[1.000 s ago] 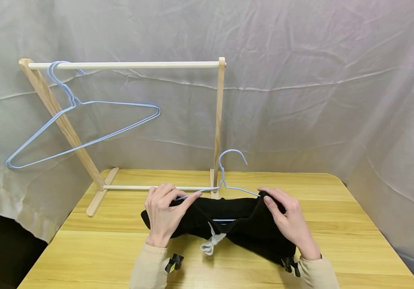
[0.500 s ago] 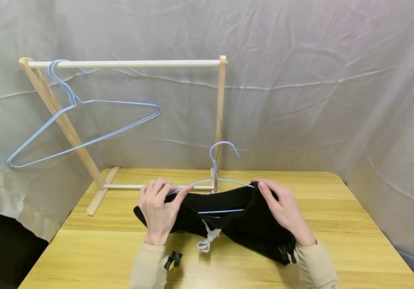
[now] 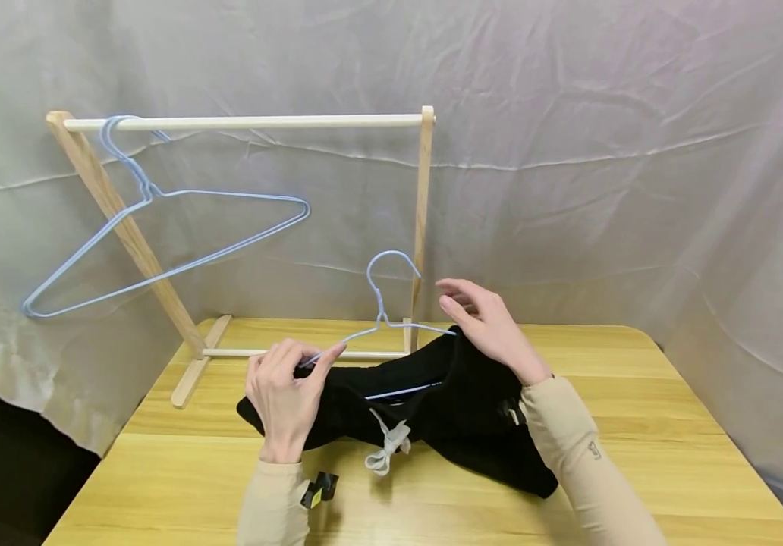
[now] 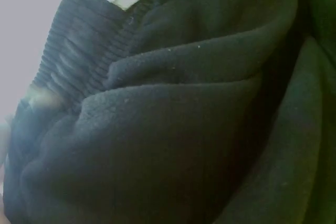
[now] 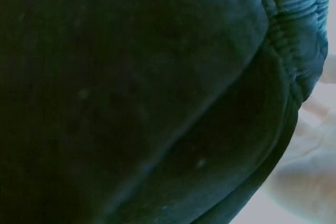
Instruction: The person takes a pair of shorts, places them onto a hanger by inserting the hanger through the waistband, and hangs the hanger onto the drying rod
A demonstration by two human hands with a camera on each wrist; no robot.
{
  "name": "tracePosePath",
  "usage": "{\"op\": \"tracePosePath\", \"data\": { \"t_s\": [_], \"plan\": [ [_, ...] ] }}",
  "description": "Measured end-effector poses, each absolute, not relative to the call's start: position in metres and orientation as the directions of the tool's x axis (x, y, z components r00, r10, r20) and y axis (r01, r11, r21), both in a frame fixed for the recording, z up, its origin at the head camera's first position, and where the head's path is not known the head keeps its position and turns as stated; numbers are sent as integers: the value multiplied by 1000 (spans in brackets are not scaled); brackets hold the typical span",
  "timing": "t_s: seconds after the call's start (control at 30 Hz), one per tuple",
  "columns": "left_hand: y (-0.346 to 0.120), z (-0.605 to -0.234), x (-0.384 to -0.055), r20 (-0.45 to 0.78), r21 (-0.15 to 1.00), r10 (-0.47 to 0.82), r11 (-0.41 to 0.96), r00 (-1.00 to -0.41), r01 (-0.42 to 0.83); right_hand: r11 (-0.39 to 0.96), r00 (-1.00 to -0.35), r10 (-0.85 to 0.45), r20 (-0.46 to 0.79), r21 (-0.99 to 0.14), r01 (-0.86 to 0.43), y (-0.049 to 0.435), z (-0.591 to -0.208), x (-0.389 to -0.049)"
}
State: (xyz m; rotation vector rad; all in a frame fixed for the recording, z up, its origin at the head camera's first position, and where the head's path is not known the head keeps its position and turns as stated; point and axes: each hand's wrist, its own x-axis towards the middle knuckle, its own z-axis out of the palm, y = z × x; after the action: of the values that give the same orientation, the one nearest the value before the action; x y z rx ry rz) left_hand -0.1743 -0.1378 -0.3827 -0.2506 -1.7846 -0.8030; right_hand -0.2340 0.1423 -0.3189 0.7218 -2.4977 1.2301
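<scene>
Black drawstring shorts (image 3: 480, 425) with a gathered elastic waistband (image 4: 68, 51) and a light grey tied cord (image 3: 389, 446) are spread over a blue wire hanger (image 3: 379, 311). The hanger's hook stands up above the waistband, and its lower bar shows through the waist opening. My left hand (image 3: 287, 394) pinches the waistband and the hanger's left shoulder between thumb and fingers. My right hand (image 3: 479, 322) is off the cloth, just right of the hook, its fingers loosely bent and holding nothing. Dark cloth fills most of both wrist views.
A wooden rack (image 3: 421, 197) with a white top rail (image 3: 262, 122) stands at the back left of the wooden table (image 3: 637, 425). Blue hangers (image 3: 241, 244) hang at the rail's left end. A grey curtain (image 3: 569, 189) encloses the back and sides.
The shorts and hanger have shifted left and slightly up, together with my left hand. My right hand has let go of the waistband's right corner and moved up towards the hook.
</scene>
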Motion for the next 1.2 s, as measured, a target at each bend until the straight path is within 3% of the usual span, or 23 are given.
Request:
{"op": "tracePosePath", "data": {
  "t_s": [0.57,0.8,1.2],
  "plan": [
    [-154,-380,-170,863,484,-327,755,-385,442,402,-887,-204,415,-791,-462,108,-291,-293],
    [-156,-379,-171,862,485,-331,760,-385,433,359,-860,-233,455,-781,-511,97,-283,-306],
    [-157,-378,-170,855,495,-336,754,-395,431,418,-827,-171,535,-721,-553,92,-283,-316]
  ]
}}
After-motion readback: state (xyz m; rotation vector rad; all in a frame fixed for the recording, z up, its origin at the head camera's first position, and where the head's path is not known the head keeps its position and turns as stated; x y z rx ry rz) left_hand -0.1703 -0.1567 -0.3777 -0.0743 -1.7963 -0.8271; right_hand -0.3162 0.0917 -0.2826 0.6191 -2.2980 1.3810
